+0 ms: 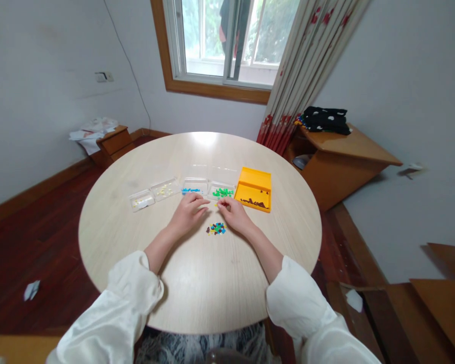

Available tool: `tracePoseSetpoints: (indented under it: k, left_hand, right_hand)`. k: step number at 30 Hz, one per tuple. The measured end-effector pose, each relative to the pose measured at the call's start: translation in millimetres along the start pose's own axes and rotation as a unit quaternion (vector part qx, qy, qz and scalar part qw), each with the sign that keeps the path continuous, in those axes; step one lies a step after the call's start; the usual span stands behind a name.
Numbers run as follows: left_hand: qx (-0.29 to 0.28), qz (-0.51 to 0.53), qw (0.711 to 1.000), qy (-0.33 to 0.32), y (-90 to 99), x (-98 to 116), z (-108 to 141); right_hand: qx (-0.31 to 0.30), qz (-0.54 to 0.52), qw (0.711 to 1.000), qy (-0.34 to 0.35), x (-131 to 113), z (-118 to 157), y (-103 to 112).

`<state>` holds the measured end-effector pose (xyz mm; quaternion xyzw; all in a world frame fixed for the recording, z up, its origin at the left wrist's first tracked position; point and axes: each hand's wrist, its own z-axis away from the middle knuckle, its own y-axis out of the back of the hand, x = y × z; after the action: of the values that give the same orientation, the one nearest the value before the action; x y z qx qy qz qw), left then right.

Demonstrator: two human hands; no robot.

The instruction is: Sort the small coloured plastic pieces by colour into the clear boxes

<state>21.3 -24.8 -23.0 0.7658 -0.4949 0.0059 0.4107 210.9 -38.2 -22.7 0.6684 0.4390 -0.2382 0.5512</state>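
Observation:
My right hand [234, 213] pinches a small yellow piece [216, 205] between thumb and fingertips. Facing it, my left hand [188, 216] has thumb and fingers apart, with nothing seen in them. Just below both hands lies a pile of mixed small pieces [217, 229] in brown, blue, green and yellow. Beyond my left hand is a clear box holding blue pieces [191, 191]. Green pieces [223, 193] lie in another clear box near my right hand. To the right, an opened yellow case [255, 177] holds brown pieces [255, 202].
Two clear boxes with pale yellow pieces [164, 190] stand at the left of the round table [208, 283]. A wooden cabinet [349, 146] with folded black cloth [325, 120] is at the right, beside a curtain [296, 65]. A window [227, 40] lies ahead.

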Motion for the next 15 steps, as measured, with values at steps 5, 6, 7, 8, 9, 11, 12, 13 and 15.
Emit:
tracePoseSetpoints:
  k: [5, 6, 7, 8, 9, 11, 12, 13, 15]
  left_hand:
    - [-0.007, 0.000, 1.000, -0.030, -15.2, 5.7, 1.6]
    - [-0.004, -0.002, 1.000, -0.029, -15.6, 5.3, 1.4]
    - [-0.003, -0.004, 1.000, -0.026, -15.5, 4.8, 1.3]
    - [-0.003, -0.006, 1.000, -0.024, -15.3, 4.4, 1.2]
    - [-0.004, -0.008, 1.000, -0.022, -15.0, 4.1, 1.2]
    - [-0.007, -0.009, 1.000, -0.020, -14.4, 3.8, 1.3]
    - [-0.008, -0.009, 1.000, -0.019, -14.2, 3.9, 1.4]
    - [-0.010, -0.008, 1.000, -0.018, -14.0, 4.0, 1.4]
    - [-0.018, -0.006, 1.000, -0.012, -13.6, 4.7, 1.3]
  right_hand:
    - [-0.009, -0.012, 1.000, -0.005, 0.3, 0.1, -2.5]
    - [-0.013, -0.013, 1.000, -0.005, 0.1, 0.2, -2.8]
    - [-0.018, -0.013, 1.000, -0.004, -0.1, 0.4, -3.1]
    - [-0.022, -0.012, 1.000, -0.002, -0.6, 0.6, -3.2]
    - [-0.028, -0.012, 1.000, 0.000, -1.2, 0.9, -3.3]
    - [-0.037, -0.010, 0.999, 0.007, -2.7, 1.4, -3.2]
    - [-0.040, -0.009, 0.999, 0.009, -3.5, 1.6, -3.0]
    - [-0.042, -0.008, 0.999, 0.012, -4.2, 1.8, -2.8]
    - [-0.046, -0.008, 0.999, 0.014, -5.4, 1.9, -2.4]
